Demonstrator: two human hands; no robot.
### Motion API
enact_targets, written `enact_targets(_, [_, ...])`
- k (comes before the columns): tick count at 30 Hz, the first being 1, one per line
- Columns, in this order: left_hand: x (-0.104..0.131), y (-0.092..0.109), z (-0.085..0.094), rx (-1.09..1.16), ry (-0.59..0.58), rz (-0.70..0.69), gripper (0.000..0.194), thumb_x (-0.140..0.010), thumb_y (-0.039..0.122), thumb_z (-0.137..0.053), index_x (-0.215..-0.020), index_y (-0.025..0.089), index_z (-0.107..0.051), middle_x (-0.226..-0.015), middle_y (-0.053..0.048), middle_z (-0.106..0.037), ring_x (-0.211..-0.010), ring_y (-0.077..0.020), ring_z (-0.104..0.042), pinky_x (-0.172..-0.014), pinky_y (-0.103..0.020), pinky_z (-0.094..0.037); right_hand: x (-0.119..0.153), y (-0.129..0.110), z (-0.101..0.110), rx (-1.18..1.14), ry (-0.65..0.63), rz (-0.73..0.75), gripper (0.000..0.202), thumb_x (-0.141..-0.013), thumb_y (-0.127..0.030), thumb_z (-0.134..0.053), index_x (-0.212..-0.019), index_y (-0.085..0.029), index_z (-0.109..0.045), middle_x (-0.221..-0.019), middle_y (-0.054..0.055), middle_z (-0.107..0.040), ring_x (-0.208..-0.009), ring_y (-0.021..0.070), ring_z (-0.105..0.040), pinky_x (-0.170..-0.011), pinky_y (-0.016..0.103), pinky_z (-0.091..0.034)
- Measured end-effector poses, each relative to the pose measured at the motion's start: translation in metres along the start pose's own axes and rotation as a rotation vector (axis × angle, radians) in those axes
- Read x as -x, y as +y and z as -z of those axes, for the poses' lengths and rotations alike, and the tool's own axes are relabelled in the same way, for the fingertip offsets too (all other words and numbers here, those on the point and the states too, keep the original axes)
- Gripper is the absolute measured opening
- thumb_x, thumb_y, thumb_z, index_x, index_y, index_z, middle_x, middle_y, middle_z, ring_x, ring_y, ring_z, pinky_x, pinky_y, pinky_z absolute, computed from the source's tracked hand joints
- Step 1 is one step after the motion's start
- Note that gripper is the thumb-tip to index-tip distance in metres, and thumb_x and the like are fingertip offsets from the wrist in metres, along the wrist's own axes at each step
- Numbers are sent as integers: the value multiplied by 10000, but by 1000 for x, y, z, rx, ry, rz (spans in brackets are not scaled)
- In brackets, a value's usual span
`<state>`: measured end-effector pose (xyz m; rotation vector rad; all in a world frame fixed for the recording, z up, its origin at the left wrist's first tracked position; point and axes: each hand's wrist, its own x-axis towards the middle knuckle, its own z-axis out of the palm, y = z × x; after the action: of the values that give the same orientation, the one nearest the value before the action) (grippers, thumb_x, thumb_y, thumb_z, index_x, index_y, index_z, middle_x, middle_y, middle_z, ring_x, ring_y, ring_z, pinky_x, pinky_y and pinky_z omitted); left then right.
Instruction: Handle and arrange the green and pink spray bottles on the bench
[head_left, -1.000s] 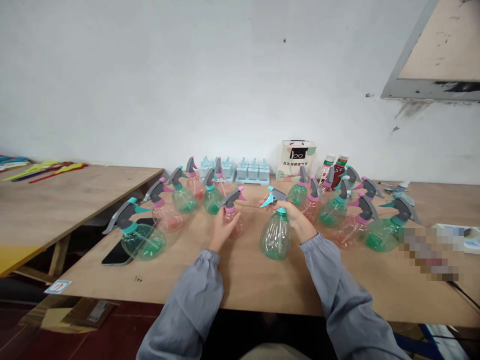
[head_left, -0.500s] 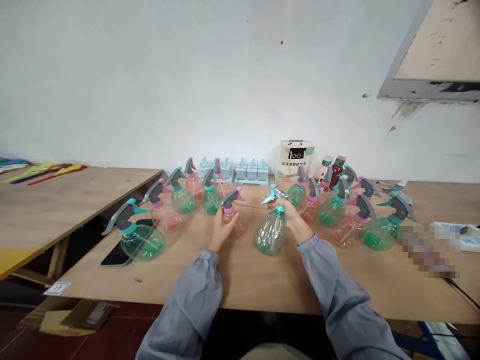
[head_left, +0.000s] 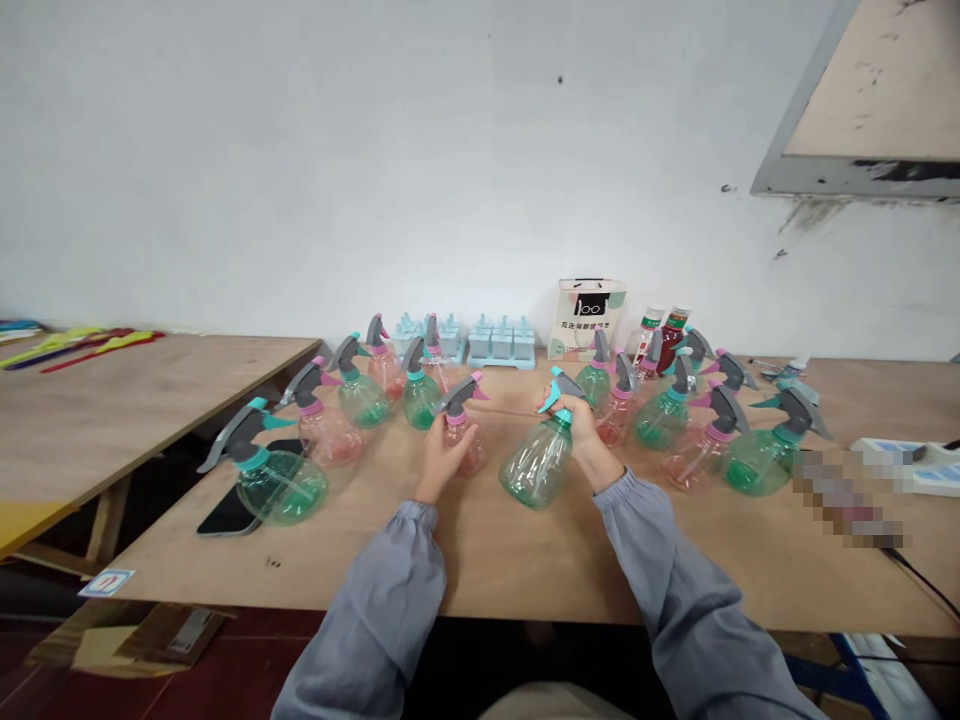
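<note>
- Head view, left hand (head_left: 442, 458): clamped round the neck and shoulder of a clear pink plastic spray bottle (head_left: 472, 460) with a grey-and-pink trigger head. Bottle upright, midway along the table (head_left: 540, 590), well in from the front edge.
- Right hand (head_left: 585, 432): closed about the neck and trigger head of a clear green plastic spray bottle (head_left: 534, 468), head grey and turquoise. Bottle tilted, base toward the table's left edge; contact of base with table: cannot tell.
- Held bottles near each other, apart.
- Toward left edge: a group of green and pink spray bottles (head_left: 283, 490), the nearest beside a flat black phone (head_left: 225, 512) and partly covering it.
- Toward right edge: second mixed group of spray bottles (head_left: 765, 465); beyond it, a white power strip (head_left: 907, 475).
- Back edge, by wall: light-blue plastic moulds (head_left: 501, 342), then a printed pale paper bag (head_left: 587, 325).
- Front-left corner: small blue-and-white sticker (head_left: 107, 583).
</note>
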<state>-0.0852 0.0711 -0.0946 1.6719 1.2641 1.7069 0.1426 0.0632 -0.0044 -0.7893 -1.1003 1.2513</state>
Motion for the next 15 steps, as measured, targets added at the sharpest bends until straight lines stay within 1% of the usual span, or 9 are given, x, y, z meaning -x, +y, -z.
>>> enact_targets(2, [0,-1,0,4,-2,1,333,-771,443,-716,-971,204,-601,-975,-59,-680,-932,-218,-645,-867,-355,-488,5,2,1,42,22,-6,74,-509,-287,-555,-547,-227,-578,-619,0,-653,-682,182,-629,-654,297,-482])
enact_targets(4, [0,-3,0,3,-2,-2,335,-771,445,-718,-972,204,-601,-975,-57,-679,-936,-217,-646,-873,-354,-489,13,2,3,137,39,15,81,-555,-299,-594,-591,-229,-615,-656,-2,-676,-758,198,-655,-722,310,-506])
enact_targets(7, [-1,-6,0,-3,-4,-11,332,-774,443,-720,-974,206,-601,-970,-51,-675,-928,-209,-643,-876,-346,-491,27,-2,11,263,85,97,133,-641,-331,-660,-739,-246,-689,-807,4,-741,-944,222,-675,-842,337,-513])
enact_targets(9, [-1,-6,-1,-3,-8,-12,324,-778,439,-719,-972,207,-599,-971,-50,-674,-929,-206,-640,-875,-341,-491,37,-10,22,313,166,162,193,-691,-386,-682,-826,-253,-715,-901,18,-756,-985,222,-671,-886,355,-505])
enact_targets(11, [0,-5,-1,-1,-9,-8,315,-782,434,-717,-965,208,-597,-965,-49,-670,-927,-204,-637,-873,-339,-488,48,-18,38,372,302,220,257,-729,-457,-681,-862,-240,-720,-900,33,-745,-915,213,-667,-840,352,-509])
enact_targets(12, [0,-4,-1,3,-11,-5,311,-783,431,-715,-964,208,-596,-961,-49,-668,-924,-203,-636,-870,-338,-487,54,-23,48,416,382,248,284,-740,-488,-679,-854,-230,-715,-853,33,-727,-847,203,-654,-777,338,-508])
enact_targets(13, [0,-3,-1,7,-13,-3,309,-782,429,-714,-964,208,-597,-957,-49,-666,-922,-203,-635,-868,-338,-487,60,-27,57,468,467,280,305,-752,-512,-677,-830,-219,-702,-787,24,-694,-769,188,-627,-705,320,-494])
enact_targets(15, [0,-1,-1,18,-12,10,314,-773,424,-723,-964,206,-603,-955,-49,-666,-922,-205,-638,-863,-337,-490,71,-33,73,601,622,336,348,-766,-547,-676,-720,-204,-642,-635,-11,-571,-627,150,-526,-584,287,-428])
